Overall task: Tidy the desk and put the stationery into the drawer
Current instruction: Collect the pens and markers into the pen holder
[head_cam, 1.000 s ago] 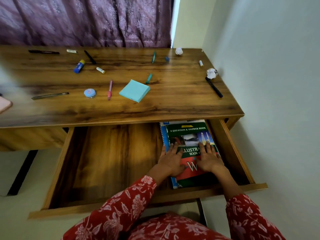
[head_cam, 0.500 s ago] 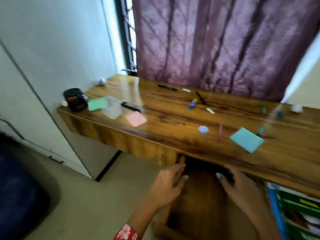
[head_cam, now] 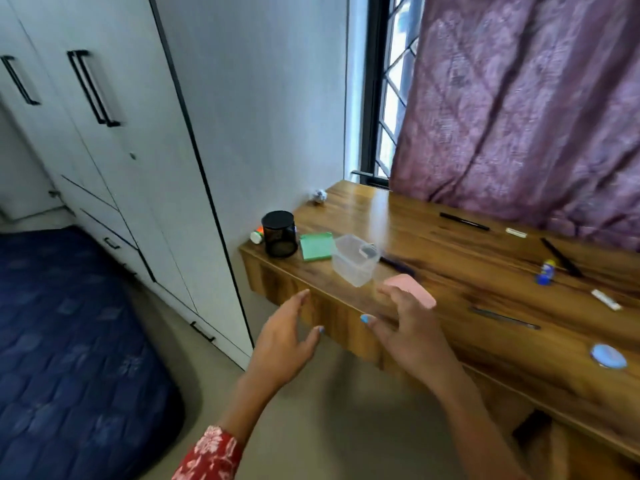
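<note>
My left hand (head_cam: 284, 344) and my right hand (head_cam: 407, 332) hover open and empty in front of the wooden desk's (head_cam: 433, 244) left front edge. Just beyond my right fingers lies a pink sticky pad (head_cam: 414, 289). Behind it stands a clear plastic box (head_cam: 353, 259), then a green sticky pad (head_cam: 316, 246) and a black mesh pen holder (head_cam: 279, 233). Further right lie a black pen (head_cam: 464, 221), a blue glue stick (head_cam: 545, 271), white erasers (head_cam: 606, 299), a grey pen (head_cam: 504, 317) and a round blue item (head_cam: 608, 356). The open drawer (head_cam: 568, 448) shows at the lower right.
A white wardrobe (head_cam: 114, 140) stands left of the desk. A blue mattress (head_cam: 69, 341) covers the floor at the lower left. A crumpled paper ball (head_cam: 319, 196) sits at the desk's back left corner. A purple curtain (head_cam: 519, 109) hangs behind.
Both hands left the books in the drawer and rose toward the desk's left end. The view swung left, and my right hand now nears the pink pad.
</note>
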